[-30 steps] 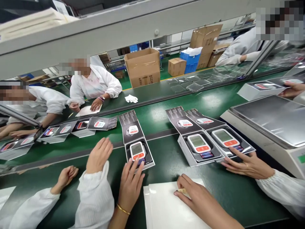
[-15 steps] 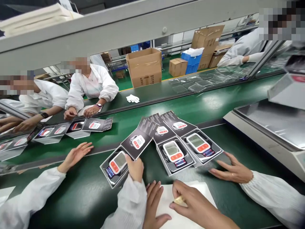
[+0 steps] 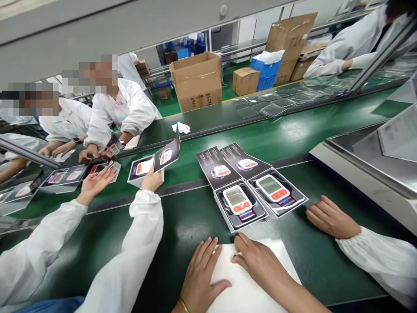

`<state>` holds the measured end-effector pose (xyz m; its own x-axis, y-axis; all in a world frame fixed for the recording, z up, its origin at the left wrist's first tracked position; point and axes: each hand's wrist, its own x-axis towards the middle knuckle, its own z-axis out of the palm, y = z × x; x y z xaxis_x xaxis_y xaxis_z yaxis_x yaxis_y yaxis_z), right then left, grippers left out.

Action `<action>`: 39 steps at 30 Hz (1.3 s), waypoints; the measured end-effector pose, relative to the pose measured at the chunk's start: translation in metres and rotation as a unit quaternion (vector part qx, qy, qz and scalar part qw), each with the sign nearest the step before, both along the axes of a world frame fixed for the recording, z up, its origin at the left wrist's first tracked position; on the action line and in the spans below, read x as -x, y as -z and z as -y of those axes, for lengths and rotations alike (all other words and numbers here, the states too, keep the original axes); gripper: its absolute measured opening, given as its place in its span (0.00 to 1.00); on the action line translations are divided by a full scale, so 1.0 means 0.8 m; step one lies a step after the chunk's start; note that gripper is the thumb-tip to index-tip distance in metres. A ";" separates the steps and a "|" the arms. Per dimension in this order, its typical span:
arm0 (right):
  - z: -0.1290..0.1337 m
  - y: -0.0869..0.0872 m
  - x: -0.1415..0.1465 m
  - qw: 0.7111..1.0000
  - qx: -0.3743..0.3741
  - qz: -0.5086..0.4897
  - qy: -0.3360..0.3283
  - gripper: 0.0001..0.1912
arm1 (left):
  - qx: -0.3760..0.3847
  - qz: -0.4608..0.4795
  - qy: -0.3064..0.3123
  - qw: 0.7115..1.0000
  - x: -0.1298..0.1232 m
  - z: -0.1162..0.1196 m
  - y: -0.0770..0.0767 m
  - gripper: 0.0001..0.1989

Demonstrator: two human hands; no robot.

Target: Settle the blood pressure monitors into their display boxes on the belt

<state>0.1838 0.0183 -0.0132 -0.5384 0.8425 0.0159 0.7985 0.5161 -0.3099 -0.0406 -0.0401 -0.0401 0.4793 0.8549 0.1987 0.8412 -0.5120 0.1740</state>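
White sleeves [image 3: 39, 243] of a co-worker reach in from the left. That co-worker's nearer hand [image 3: 96, 184] lies open, palm up, and the other hand [image 3: 151, 179] grips the edge of an open blood pressure monitor box [image 3: 145, 169] with its black lid [image 3: 166, 155] raised. Further right, the person's left hand [image 3: 200, 278], a gold bangle [image 3: 184, 305] at its wrist, lies palm down and open, fingers spread, holding nothing. It rests on the left edge of a white sheet [image 3: 250, 287], its fingertips just beyond on the dark green conveyor belt [image 3: 325, 278]. The right hand [image 3: 257, 258] lies on the same sheet, fingers loosely curled, with a small gold-coloured bit [image 3: 239, 253] at the fingers; it is too small to tell whether that is held or worn. Just beyond the sheet, two open boxes [image 3: 257, 191] sit side by side on the belt, each with a white and red monitor [image 3: 236, 200] in a black tray, neither touched by the person's hands. A second co-worker's curled hand [image 3: 330, 219] rests on the belt just right of them, beside a steel scale [image 3: 368, 174].
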 end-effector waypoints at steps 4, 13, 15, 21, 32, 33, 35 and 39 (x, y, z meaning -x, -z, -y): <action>0.007 0.010 0.009 0.999 -0.039 -0.008 -0.015 0.16 | 0.006 0.004 -0.001 1.000 -0.003 0.001 0.002 0.45; 0.001 -0.028 -0.016 0.976 0.170 -0.132 -0.014 0.13 | -0.018 0.014 0.002 1.000 -0.003 0.001 0.001 0.40; -0.011 -0.048 -0.044 0.961 0.187 -0.202 0.002 0.10 | -0.027 0.021 -0.001 0.999 -0.004 0.000 -0.003 0.41; -0.062 -0.082 -0.114 0.968 0.046 -0.235 0.071 0.14 | -0.064 0.086 -0.021 0.994 -0.052 -0.047 -0.044 0.38; -0.071 -0.070 -0.094 0.955 -0.183 -0.211 0.102 0.10 | -0.119 0.183 -0.001 0.976 -0.119 -0.129 -0.056 0.17; -0.066 -0.069 -0.095 0.949 -0.187 -0.230 0.107 0.08 | -0.120 0.184 0.001 0.976 -0.117 -0.128 -0.056 0.17; -0.053 -0.063 -0.095 0.950 -0.174 -0.248 0.077 0.05 | -0.123 0.185 0.006 0.975 -0.114 -0.127 -0.055 0.17; -0.029 -0.037 -0.078 0.977 -0.105 -0.187 0.016 0.18 | -0.136 0.174 0.001 0.975 -0.110 -0.126 -0.054 0.21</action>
